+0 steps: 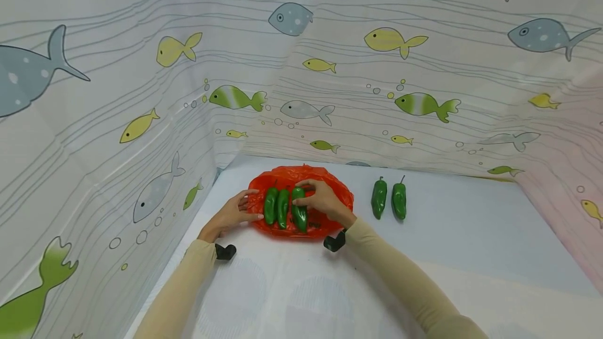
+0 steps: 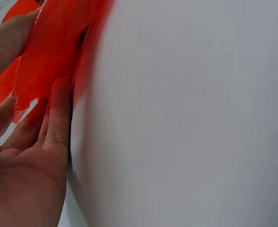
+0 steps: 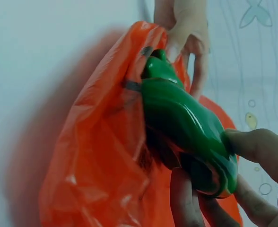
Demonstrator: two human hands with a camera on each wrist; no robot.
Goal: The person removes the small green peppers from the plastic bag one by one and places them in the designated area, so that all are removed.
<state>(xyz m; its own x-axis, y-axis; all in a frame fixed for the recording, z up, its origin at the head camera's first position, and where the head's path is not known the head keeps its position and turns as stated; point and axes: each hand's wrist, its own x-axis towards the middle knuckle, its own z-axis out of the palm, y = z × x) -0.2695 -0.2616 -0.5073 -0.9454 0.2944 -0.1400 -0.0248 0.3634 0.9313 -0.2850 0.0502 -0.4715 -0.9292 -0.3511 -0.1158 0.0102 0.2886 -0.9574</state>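
Note:
A red plastic bag lies spread on the white table, with glossy green peppers side by side on it: a left one, a middle one and a right one. My right hand pinches the right pepper near its top end; in the right wrist view this pepper lies between thumb and fingers, beside the raised bag edge. At the left side, my left hand holds the bag's edge; in the left wrist view the bag runs between thumb and fingers.
Two more green peppers, one beside another, lie on the table right of the bag. Fish-patterned sheets rise as walls behind and on both sides. Black wrist mounts stick out under the sleeves.

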